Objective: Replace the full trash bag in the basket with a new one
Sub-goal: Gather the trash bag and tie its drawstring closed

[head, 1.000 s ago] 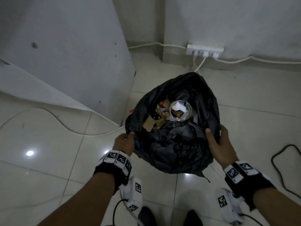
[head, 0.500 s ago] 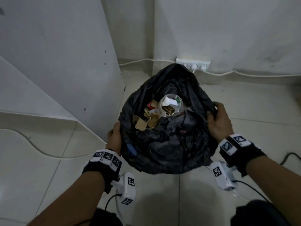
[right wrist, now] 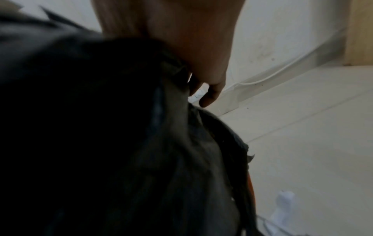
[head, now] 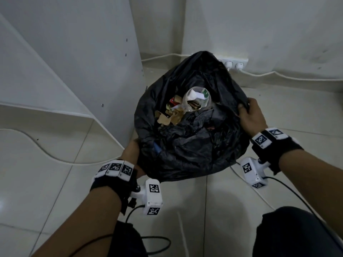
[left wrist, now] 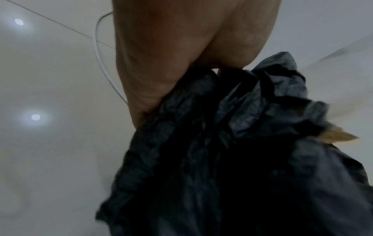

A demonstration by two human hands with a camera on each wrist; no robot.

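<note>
Pale glossy floor tiles (head: 55, 182) and white walls, dim corner of a room. Left hand (head: 130, 154) sits at the near-left edge of the black trash bag (head: 185, 145), forearm reaching up from the near-left; its fingers are buried in the plastic, and the left wrist view shows the hand (left wrist: 181, 47) closed on a bunched fold of bag (left wrist: 222, 159). Right hand (head: 249, 115) is at the bag's right rim, wrist bent inward, fingers curled over the edge and gripping it; in the right wrist view one fingertip (right wrist: 210, 99) pokes out past the dark plastic (right wrist: 101, 127). Both wrists wear black bands with white marker tags and a white camera block underneath.

Bag hangs between the two hands, mouth open and facing up, bulging. Inside, near the far side: a clear plastic cup (head: 197, 97) with white paper in it, brown cardboard scraps (head: 170, 115) just left of it, crumpled black plastic nearer. No basket can be made out.

Left: a white cabinet panel (head: 83, 62). Far wall: a white power strip (head: 235, 64) with plugs, partly behind the bag, and a white cable (head: 287, 76) running right. A black cable (head: 157, 243) lies on the near floor.
</note>
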